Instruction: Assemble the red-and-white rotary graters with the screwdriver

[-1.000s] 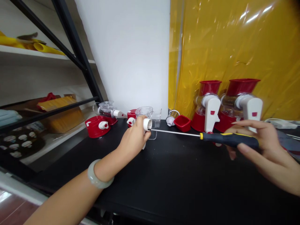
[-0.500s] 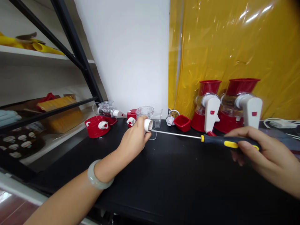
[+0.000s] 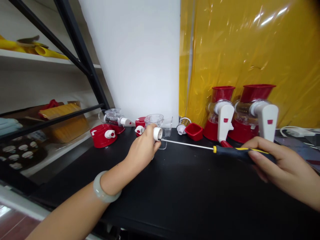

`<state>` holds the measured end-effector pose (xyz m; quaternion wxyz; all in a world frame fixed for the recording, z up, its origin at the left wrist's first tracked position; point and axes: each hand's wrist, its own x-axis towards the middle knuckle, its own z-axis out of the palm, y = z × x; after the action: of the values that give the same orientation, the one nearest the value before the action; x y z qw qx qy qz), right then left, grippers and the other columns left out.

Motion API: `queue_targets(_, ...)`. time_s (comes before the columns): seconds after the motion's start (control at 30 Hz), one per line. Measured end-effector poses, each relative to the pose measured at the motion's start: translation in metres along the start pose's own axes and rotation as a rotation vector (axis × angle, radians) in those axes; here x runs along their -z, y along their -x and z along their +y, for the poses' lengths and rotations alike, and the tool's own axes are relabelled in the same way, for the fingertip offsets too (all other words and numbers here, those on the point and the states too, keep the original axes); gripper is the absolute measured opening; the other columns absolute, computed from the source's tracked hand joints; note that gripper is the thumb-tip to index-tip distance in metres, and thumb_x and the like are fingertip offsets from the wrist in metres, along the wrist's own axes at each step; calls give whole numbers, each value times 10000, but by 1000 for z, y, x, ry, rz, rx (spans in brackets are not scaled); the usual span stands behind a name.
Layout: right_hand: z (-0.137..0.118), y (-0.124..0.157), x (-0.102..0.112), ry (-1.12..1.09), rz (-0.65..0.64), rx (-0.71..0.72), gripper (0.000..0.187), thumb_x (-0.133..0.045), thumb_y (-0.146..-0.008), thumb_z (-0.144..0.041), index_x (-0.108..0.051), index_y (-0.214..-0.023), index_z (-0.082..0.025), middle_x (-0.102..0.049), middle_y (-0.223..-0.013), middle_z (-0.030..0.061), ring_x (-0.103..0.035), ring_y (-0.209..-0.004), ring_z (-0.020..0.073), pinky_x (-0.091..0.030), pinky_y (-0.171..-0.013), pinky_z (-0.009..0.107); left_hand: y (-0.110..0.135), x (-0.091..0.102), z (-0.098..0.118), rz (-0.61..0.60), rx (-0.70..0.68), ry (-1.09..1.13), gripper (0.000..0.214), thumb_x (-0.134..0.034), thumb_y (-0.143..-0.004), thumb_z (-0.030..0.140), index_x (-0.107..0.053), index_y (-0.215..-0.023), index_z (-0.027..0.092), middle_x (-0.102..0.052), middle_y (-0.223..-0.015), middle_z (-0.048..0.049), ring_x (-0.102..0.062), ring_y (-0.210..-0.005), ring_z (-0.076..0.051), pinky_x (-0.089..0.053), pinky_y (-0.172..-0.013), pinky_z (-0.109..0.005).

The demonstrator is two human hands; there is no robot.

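My left hand, with a pale bangle on the wrist, grips a clear plastic grater body by its round white end. Part of the clear body is hidden behind my fingers. My right hand is closed round the dark blue and yellow handle of a screwdriver. Its long metal shaft points left, and the tip meets the lower edge of the white end; how far in it sits I cannot tell. Just beyond the grip stands a red base with a white knob.
Two assembled red-and-white rotary graters stand at the right. A grater drum and a red hopper lie at the back middle. Another red base and a clear grater are at the left, beside a black-framed shelf.
The screwdriver handle has rolled in my right hand, its yellow stripe now facing upward, and shifted slightly left. My left hand stays put on the white end.
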<state>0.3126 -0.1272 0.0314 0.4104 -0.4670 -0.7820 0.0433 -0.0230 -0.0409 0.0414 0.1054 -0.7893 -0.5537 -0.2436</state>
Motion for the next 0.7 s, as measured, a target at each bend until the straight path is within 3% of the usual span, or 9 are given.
queue_targets(0.07,-2,0,-3,-72,70,-16,231,-494,-920,-435,-485,-1078,-267,-544,-544,-60,-537,-389,108,-400,-321,157,0,0,0,-2,5,-2,453,-551,-839,208,-362,-1249,178,-677,-959,-111,-696,-790,-295,-496,-644,-361)
queue_targets(0.13,-2,1,-4,-66,136,63,405,-570,-867,-467,-417,-1184,-267,-622,-711,-14,-649,-566,141,-492,-412,171,-1,1,0,-4,17,-8,448,-552,-839,214,-365,-1244,174,-677,-950,-113,-696,-780,-300,-494,-636,-365)
queue_targets(0.23,1,3,-4,58,224,230,371,-601,-851,-476,-438,-1107,-262,-646,-876,39,-694,-760,164,-577,-617,203,-2,1,1,0,18,-17,437,-552,-841,218,-369,-1235,171,-677,-936,-112,-697,-769,-306,-491,-626,-366)
queue_targets(0.33,1,3,-1,228,245,315,306,-545,-877,-534,-494,-989,-254,-662,-821,40,-692,-707,162,-575,-607,214,-2,0,1,12,9,-19,425,-553,-842,209,-376,-1226,173,-676,-935,-108,-699,-778,-305,-494,-626,-362)
queue_targets(0.43,-3,-1,1,207,165,235,256,-503,-910,-508,-504,-904,-253,-621,-590,-25,-599,-445,119,-488,-413,180,0,-2,0,24,-10,-16,444,-562,-839,201,-371,-1239,170,-677,-941,-110,-700,-798,-301,-501,-633,-356)
queue_targets(0.57,-6,-6,-1,15,67,-49,320,-456,-944,-436,-436,-699,-232,-475,-386,-64,-456,-296,97,-381,-310,172,2,-4,1,38,-50,-26,464,-574,-829,184,-372,-1247,161,-673,-943,-110,-699,-794,-279,-504,-628,-338)
queue_targets(0.63,-6,-6,-4,-68,95,-108,279,-458,-940,-446,-472,-762,-232,-512,-432,-55,-474,-313,102,-393,-318,181,2,-4,2,44,-64,-33,453,-570,-829,181,-379,-1239,160,-670,-938,-106,-697,-784,-267,-504,-625,-330)
queue_targets(0.7,-4,-4,-6,-142,170,-55,216,-501,-915,-459,-497,-963,-249,-582,-550,-41,-530,-372,117,-443,-357,205,2,-4,2,48,-61,-34,450,-569,-828,185,-381,-1237,162,-669,-930,-98,-694,-773,-260,-505,-626,-329)
